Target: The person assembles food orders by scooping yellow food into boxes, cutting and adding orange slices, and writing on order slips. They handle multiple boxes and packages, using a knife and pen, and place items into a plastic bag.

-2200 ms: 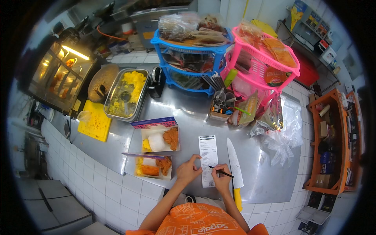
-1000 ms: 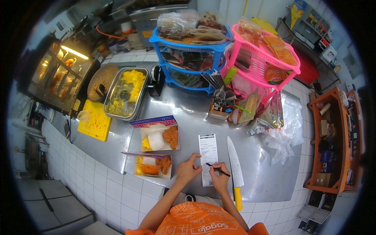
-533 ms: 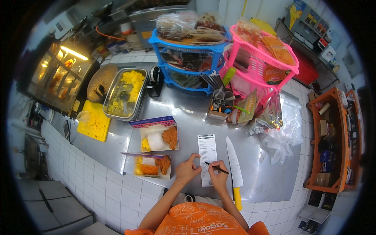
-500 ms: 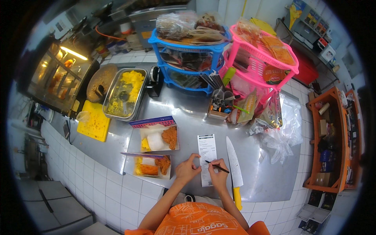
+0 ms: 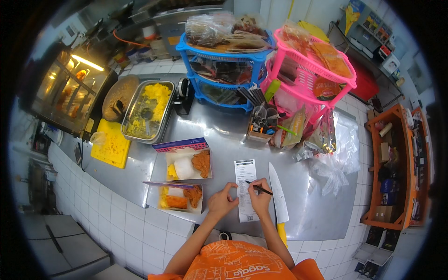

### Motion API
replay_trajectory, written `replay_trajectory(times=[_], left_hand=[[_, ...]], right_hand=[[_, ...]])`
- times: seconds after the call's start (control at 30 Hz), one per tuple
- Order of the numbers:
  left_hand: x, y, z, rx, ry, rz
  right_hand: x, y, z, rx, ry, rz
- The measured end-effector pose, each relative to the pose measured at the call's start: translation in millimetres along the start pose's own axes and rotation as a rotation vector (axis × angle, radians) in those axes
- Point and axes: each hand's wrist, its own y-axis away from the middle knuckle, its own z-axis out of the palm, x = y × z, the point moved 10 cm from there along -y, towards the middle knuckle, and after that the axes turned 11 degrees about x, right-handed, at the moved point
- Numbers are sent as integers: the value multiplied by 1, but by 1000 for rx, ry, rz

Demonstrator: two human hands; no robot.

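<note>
A long printed receipt (image 5: pixel 245 211) lies flat on the steel table in front of me. In my right hand (image 5: pixel 261 198) is a black pen (image 5: pixel 262 189), its tip at the upper middle part of the paper. My left hand (image 5: pixel 222 201) rests at the receipt's left edge, thumb and forefinger curved apart with nothing between them. Right of the receipt lies a large knife (image 5: pixel 278 193) with a yellow handle. To the left stand two open food boxes: the farther box (image 5: pixel 188 156) holds rice, fried chicken and something yellow; the nearer box (image 5: pixel 179 209) has similar food and an orange-brown piece.
A steel pan (image 5: pixel 164 122) of yellow food and a yellow cutting board (image 5: pixel 111 149) are at the left, near a lit warmer cabinet (image 5: pixel 65 93). Blue (image 5: pixel 224 56) and pink (image 5: pixel 317 91) tiered racks with packets stand behind a box of pens (image 5: pixel 259 133). Clear plastic bags (image 5: pixel 338 163) lie right.
My right hand has moved the pen a little farther up the receipt. The left hand stays at the paper's left edge, nearly unchanged.
</note>
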Motion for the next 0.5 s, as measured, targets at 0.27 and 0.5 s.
replay_trajectory(times=[0.27, 0.5], left_hand=[[0, 0, 1, -14, -17, -5], [-1, 1, 1, 1, -18, 6]], right_hand=[[1, 2, 2, -15, -38, 41], [1, -1, 3, -42, -2, 27]])
